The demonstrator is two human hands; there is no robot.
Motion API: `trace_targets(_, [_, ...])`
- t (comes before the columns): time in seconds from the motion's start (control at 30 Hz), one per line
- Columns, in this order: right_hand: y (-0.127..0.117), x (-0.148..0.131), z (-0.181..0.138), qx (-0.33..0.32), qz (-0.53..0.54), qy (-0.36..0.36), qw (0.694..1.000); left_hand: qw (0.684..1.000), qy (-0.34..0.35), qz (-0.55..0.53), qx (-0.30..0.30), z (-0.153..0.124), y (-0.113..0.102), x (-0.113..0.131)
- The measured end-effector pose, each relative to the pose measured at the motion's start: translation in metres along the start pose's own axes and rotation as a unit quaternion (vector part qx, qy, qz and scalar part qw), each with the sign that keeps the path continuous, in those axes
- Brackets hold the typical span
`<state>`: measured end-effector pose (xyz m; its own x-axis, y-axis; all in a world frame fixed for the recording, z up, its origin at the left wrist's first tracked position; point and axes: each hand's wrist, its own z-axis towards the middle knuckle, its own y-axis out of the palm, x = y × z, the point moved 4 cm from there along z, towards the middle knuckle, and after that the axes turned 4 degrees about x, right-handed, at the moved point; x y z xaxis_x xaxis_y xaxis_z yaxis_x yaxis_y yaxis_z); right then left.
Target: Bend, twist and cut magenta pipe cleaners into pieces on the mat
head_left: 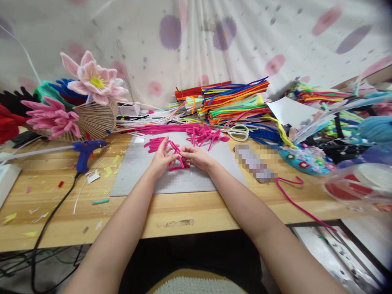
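Over a grey cutting mat (134, 175), my left hand (161, 160) and my right hand (197, 158) meet, both with fingers closed on short magenta pipe cleaners (177, 149). These pieces cross each other between the fingertips. Beneath the hands lie more magenta pieces (176, 168), partly hidden. Just beyond my left hand is a pile of short cut magenta pipe cleaners (154, 143). Farther back to the right, a heap of bent magenta pieces (203, 134) rests on the mat's far edge.
A blue glue gun (84, 155) with a black cord stands at left, near pink fuzzy flowers (93, 79). White-handled scissors (239, 132) lie behind the mat, before bundles of coloured pipe cleaners (232, 102). At right are a decorated blue piece (306, 159) and a clear plastic container (357, 183).
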<state>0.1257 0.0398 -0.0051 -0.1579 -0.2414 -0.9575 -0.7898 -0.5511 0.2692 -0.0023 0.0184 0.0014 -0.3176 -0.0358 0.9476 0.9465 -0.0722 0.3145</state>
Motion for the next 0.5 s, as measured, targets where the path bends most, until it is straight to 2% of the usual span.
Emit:
trace_targets(0.27, [-0.014,-0.001,-0.004,-0.056,0.038,0.042,0.997,0.998,0.011,-0.033,0.044,0.0,-0.007,0.013])
trace_targets(0.5, [-0.013,0.0,-0.005,-0.085,0.058,0.052,0.993,0.997,-0.024,-0.068,0.027,-0.003,-0.003,0.013])
